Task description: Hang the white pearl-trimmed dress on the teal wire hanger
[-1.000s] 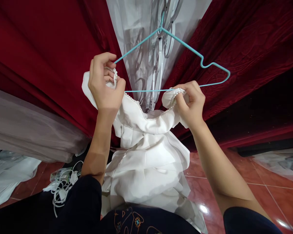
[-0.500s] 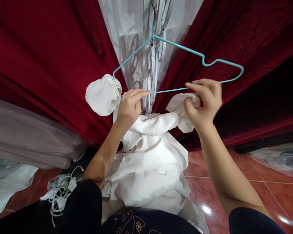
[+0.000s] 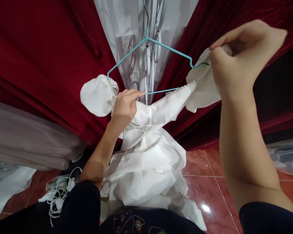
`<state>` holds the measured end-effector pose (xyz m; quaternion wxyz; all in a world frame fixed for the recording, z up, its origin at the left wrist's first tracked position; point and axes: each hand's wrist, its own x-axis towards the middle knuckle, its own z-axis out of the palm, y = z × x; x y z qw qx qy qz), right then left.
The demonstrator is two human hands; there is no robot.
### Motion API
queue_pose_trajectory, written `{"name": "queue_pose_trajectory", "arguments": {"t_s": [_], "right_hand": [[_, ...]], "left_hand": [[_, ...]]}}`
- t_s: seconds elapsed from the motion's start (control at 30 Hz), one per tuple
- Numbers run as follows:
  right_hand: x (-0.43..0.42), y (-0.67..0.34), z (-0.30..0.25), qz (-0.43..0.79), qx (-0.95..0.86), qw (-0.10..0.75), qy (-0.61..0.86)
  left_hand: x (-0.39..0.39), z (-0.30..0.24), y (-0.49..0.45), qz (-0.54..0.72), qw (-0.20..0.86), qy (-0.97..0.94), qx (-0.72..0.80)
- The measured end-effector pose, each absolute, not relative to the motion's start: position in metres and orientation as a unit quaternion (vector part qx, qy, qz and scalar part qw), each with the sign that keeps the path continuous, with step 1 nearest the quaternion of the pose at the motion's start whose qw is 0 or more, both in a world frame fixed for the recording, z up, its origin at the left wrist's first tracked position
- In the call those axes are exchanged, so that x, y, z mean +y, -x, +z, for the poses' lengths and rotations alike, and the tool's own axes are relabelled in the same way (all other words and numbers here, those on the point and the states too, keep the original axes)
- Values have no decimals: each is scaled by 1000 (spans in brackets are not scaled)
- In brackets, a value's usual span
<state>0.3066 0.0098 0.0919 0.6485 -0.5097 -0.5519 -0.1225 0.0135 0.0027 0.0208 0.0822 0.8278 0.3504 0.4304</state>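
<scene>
A white dress point(image 3: 146, 159) with puffed sleeves and a pearl-trimmed neckline hangs in front of me. Its left-side sleeve point(image 3: 96, 96) sits over one end of a light-blue hanger point(image 3: 169, 49). My left hand point(image 3: 125, 107) is closed around the hanger's bottom bar and the dress's neckline beside that sleeve. My right hand point(image 3: 241, 58) pinches the other sleeve point(image 3: 202, 87) and holds it stretched up over the hanger's right end, which the cloth and hand hide. The neckline is pulled taut between the two hands.
Dark red curtains point(image 3: 46, 48) flank a pale curtain point(image 3: 124, 42) with several white hangers point(image 3: 148, 65) in front of it. White cables point(image 3: 58, 198) lie at lower left. Grey sheer fabric point(image 3: 31, 133) hangs at left. The floor point(image 3: 202, 165) is red tile.
My right hand has moved up and to the right, drawing the sleeve from below the bar over the hanger's right end. My left hand has stayed nearly in place.
</scene>
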Motion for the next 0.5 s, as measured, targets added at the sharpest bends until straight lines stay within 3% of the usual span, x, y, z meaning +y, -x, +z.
{"name": "queue_pose_trajectory", "arguments": {"t_s": [0.1,0.17,0.27,0.4,0.5], "right_hand": [[2,-285,106,43,-602,646,468],[-7,-279,104,80,-626,657,411],[-19,-274,84,-30,-673,651,349],[-19,-273,32,-70,-799,467,373],[-13,-270,-3,-101,-786,440,422]], "left_hand": [[1,24,-11,418,74,-831,359],[-1,25,-9,418,60,-832,361],[-3,24,-7,419,50,-833,357],[-3,20,-8,419,31,-840,345],[-3,17,-7,458,9,-828,325]]}}
